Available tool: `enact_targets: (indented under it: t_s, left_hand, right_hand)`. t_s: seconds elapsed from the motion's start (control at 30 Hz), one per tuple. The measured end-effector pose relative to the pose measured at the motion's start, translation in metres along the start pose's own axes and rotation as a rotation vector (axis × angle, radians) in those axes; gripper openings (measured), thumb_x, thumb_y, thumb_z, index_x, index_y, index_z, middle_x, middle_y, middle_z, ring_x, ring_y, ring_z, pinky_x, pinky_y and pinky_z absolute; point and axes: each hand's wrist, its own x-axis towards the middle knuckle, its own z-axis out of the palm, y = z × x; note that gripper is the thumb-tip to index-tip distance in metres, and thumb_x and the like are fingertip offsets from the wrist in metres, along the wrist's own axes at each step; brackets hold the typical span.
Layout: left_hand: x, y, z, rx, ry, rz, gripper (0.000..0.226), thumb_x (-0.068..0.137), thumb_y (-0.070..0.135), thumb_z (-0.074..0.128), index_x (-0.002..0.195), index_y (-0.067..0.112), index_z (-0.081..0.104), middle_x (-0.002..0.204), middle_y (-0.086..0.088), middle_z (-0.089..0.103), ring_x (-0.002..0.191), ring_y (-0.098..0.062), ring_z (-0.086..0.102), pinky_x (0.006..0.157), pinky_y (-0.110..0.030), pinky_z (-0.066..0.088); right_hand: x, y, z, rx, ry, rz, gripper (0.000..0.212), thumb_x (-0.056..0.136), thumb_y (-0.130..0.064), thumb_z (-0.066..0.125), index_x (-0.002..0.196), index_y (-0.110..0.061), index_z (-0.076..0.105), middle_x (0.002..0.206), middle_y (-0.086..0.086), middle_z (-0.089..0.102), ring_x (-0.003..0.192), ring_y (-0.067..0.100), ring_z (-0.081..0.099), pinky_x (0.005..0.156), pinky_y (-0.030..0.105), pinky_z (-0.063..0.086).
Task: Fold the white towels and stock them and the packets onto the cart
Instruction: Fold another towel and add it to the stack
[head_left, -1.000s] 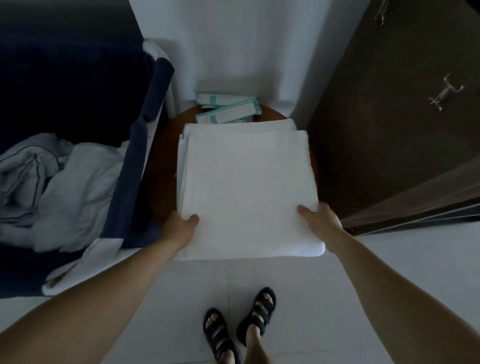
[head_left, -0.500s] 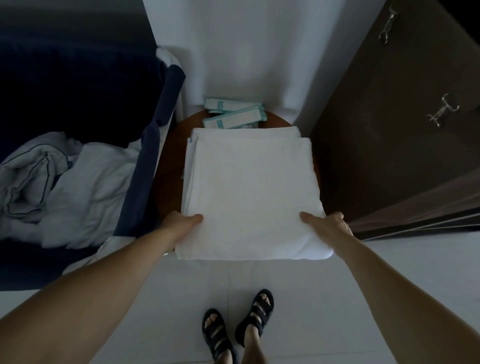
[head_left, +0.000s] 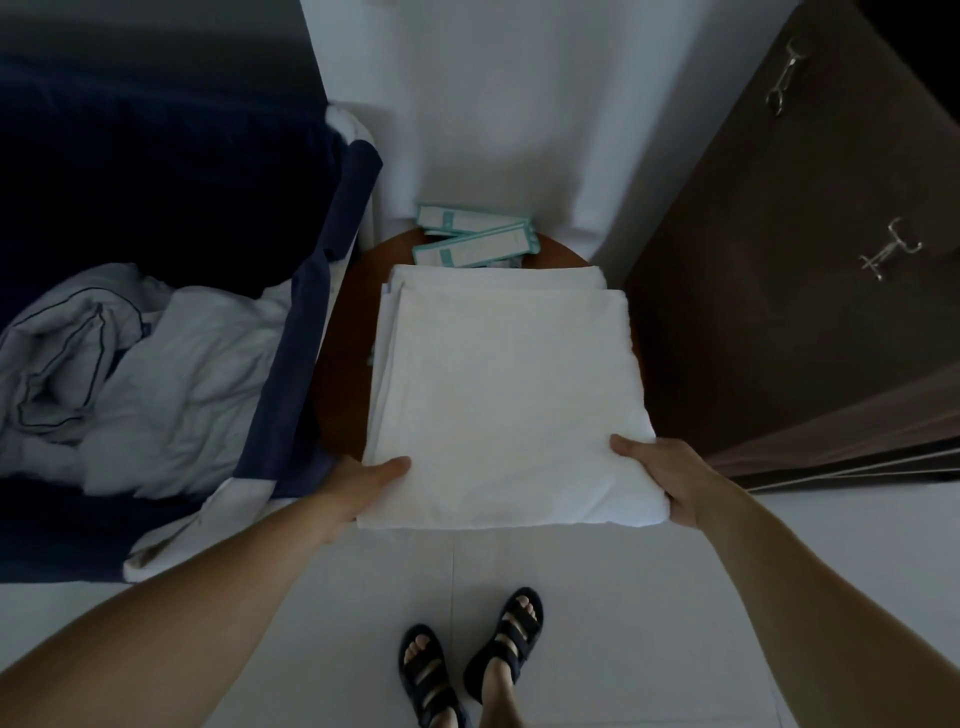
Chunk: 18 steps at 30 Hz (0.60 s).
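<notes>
A stack of folded white towels (head_left: 506, 395) lies on a round brown table (head_left: 337, 395), its near edge hanging over the rim. My left hand (head_left: 366, 480) grips the stack's near left corner, thumb on top and fingers underneath. At the near right corner my right hand (head_left: 662, 475) holds it the same way. Behind the stack, teal and white packets (head_left: 475, 244) lie against the wall at the table's far side.
A bed with dark blue bedding (head_left: 130, 182) and crumpled white linen (head_left: 130, 384) fills the left. A dark brown wardrobe (head_left: 810, 291) with metal handles stands at the right. White tiled floor (head_left: 597, 597) and my sandalled feet are below.
Both hands keep their grip on the stack's near corners. The towel stack has come slightly towards me, its near edge hanging further over the table rim.
</notes>
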Motion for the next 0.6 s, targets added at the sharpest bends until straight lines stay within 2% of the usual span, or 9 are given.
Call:
enact_targets:
  t_s: [0.1,0.2,0.3,0.4,0.47,0.53,0.6]
  left_hand:
    - [0.002,-0.006,-0.001,-0.006,0.038,0.053,0.097,0.074,0.055,0.079,0.147,0.008,0.035,0.142,-0.008,0.050,0.125,-0.030,0.051,0.106,-0.043,0.044]
    - [-0.001,-0.003,-0.004,0.048,0.033,0.068,0.095,0.074,0.055,0.079,0.145,0.006,0.039,0.141,-0.010,0.051,0.125,-0.030,0.051,0.108,-0.041,0.042]
    - [-0.006,0.007,-0.007,0.085,0.017,0.057,0.092,0.080,0.049,0.077,0.147,0.002,0.035,0.145,-0.011,0.046,0.128,-0.030,0.048,0.103,-0.031,0.040]
    - [-0.005,0.015,-0.009,0.103,0.044,0.071,0.092,0.076,0.046,0.081,0.144,0.001,0.039,0.140,-0.011,0.050,0.124,-0.030,0.051,0.101,-0.034,0.044]
    - [-0.004,0.017,-0.012,0.041,-0.016,0.016,0.082,0.072,0.044,0.085,0.132,0.002,0.049,0.129,-0.011,0.057,0.115,-0.029,0.057,0.098,-0.038,0.051]
    - [-0.005,0.018,-0.016,-0.074,-0.153,-0.085,0.069,0.067,0.039,0.089,0.117,0.002,0.059,0.114,-0.012,0.067,0.106,-0.030,0.064,0.094,-0.044,0.055]
    - [-0.006,0.025,-0.020,-0.160,-0.250,-0.122,0.059,0.066,0.031,0.089,0.113,0.005,0.065,0.110,-0.014,0.071,0.104,-0.032,0.067,0.093,-0.049,0.055]
  right_hand:
    - [0.004,-0.002,-0.002,-0.049,0.064,-0.009,0.043,0.088,-0.021,0.075,0.120,0.003,0.061,0.113,0.017,0.069,0.099,0.035,0.067,0.085,0.049,0.057]
    - [0.012,0.005,0.000,-0.195,0.161,-0.042,0.051,0.085,-0.030,0.077,0.123,0.000,0.060,0.112,0.015,0.067,0.098,0.032,0.064,0.088,0.047,0.054]
    - [0.014,0.012,0.004,-0.299,0.230,-0.078,0.055,0.084,-0.038,0.077,0.122,-0.002,0.060,0.106,0.011,0.066,0.097,0.032,0.062,0.088,0.045,0.052]
    - [0.013,0.016,0.003,-0.306,0.248,-0.080,0.056,0.083,-0.045,0.076,0.120,-0.006,0.059,0.106,0.009,0.065,0.097,0.031,0.062,0.088,0.046,0.052]
    - [0.011,0.017,0.003,-0.265,0.185,-0.053,0.067,0.074,-0.052,0.080,0.121,-0.010,0.058,0.108,0.008,0.066,0.099,0.030,0.063,0.092,0.049,0.053]
    - [0.013,0.017,0.001,-0.248,0.140,-0.035,0.079,0.064,-0.060,0.083,0.122,-0.013,0.057,0.112,0.008,0.067,0.100,0.031,0.064,0.093,0.052,0.053]
    - [0.016,0.013,-0.001,-0.211,0.098,-0.054,0.077,0.066,-0.059,0.082,0.125,-0.015,0.057,0.114,0.007,0.068,0.102,0.031,0.065,0.094,0.052,0.053]
